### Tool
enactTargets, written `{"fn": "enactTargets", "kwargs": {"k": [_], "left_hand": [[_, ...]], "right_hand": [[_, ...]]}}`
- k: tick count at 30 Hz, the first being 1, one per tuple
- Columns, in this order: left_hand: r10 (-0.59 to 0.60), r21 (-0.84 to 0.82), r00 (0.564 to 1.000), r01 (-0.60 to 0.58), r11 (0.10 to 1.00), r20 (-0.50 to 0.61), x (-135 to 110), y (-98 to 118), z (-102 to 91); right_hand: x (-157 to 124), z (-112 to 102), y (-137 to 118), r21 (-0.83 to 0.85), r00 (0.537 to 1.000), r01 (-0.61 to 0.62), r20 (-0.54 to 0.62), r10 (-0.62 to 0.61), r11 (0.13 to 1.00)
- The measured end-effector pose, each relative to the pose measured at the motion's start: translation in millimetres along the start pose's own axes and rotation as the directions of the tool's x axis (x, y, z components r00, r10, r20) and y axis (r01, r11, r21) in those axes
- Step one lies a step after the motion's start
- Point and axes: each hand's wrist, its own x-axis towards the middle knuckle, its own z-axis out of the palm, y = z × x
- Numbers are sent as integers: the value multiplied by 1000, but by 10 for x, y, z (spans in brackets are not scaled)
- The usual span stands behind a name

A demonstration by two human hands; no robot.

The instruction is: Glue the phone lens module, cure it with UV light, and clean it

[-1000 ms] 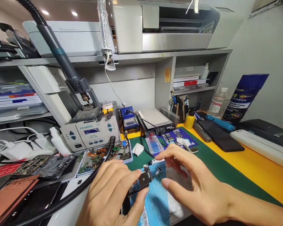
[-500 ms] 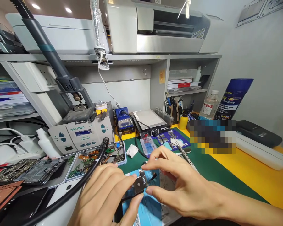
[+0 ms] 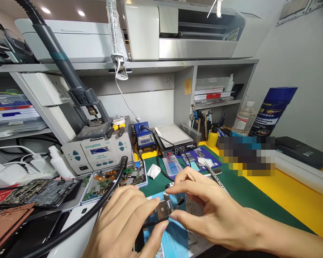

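Observation:
Low in the middle of the head view, both my hands meet on a small dark circuit part (image 3: 163, 209) with a square silvery chip on top. My left hand (image 3: 126, 225) pinches its left end between thumb and fingers. My right hand (image 3: 215, 211) closes thumb and forefinger on its right end, and long metal tweezers (image 3: 214, 176) stick out behind that hand. Beneath the part lies a blue sheet (image 3: 174, 238) on the green mat (image 3: 239, 195).
A grey soldering station (image 3: 97, 152) with a black hose (image 3: 70, 229) stands at the left, by trays of circuit boards (image 3: 115, 179). A heating plate (image 3: 174, 138), blue solder unit (image 3: 142, 135), yellow bottle (image 3: 212, 138), clear bottle (image 3: 243, 120) and blue can (image 3: 273, 109) line the back.
My right hand moved in from an open reach to pinching the part's right end. The view shifted slightly; my left hand kept its hold.

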Motion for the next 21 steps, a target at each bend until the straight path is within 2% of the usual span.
{"fn": "enactTargets", "kwargs": {"k": [21], "left_hand": [[-41,-77,999,43,996,31,2,16,-41]], "right_hand": [[0,15,7,-28,1000,-18,9,18,999]]}}
